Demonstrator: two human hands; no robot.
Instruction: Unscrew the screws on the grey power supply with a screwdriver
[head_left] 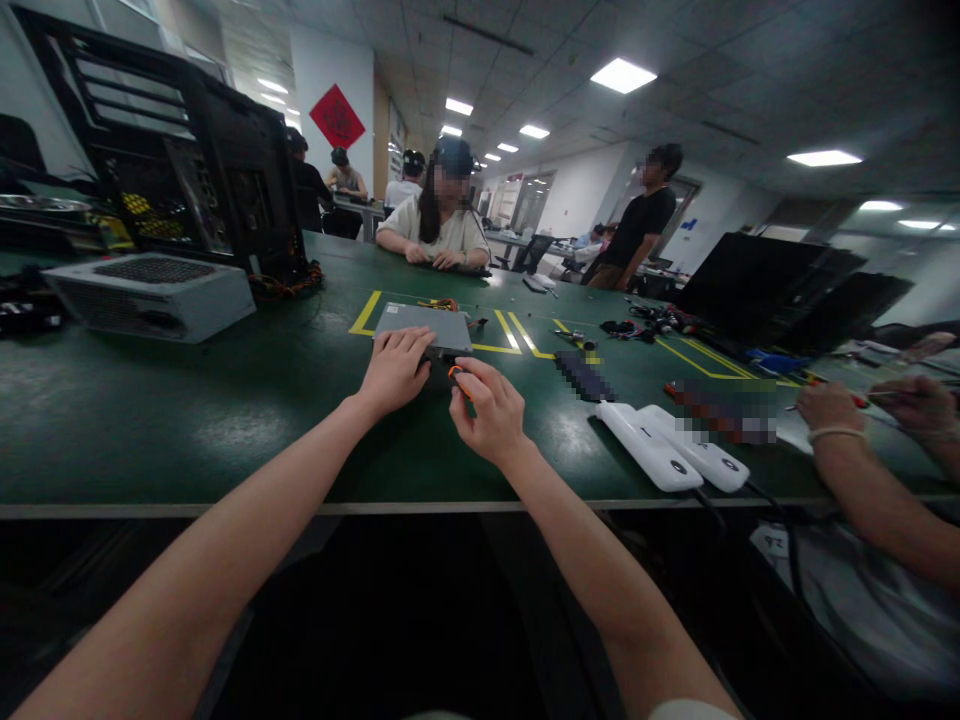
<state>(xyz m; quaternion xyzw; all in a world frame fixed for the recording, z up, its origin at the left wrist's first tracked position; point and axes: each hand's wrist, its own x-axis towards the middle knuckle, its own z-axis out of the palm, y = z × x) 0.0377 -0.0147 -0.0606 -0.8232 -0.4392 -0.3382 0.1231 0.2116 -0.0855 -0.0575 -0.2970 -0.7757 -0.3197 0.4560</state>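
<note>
A grey metal power supply rests on the green table in front of me, with coloured cables coming out behind it. My left hand steadies it at its near left corner, fingers over the top and thumb down on the near side. Between the thumb and fingers of my right hand is an orange-and-black screwdriver, pointed at the near face of the power supply. Its tip is hidden, so I cannot tell whether it touches a screw.
On the left stand another power supply and an open black computer case. White power banks and a blurred-out phone lie right of my hand. A co-worker's hands work at the far right; another person sits opposite.
</note>
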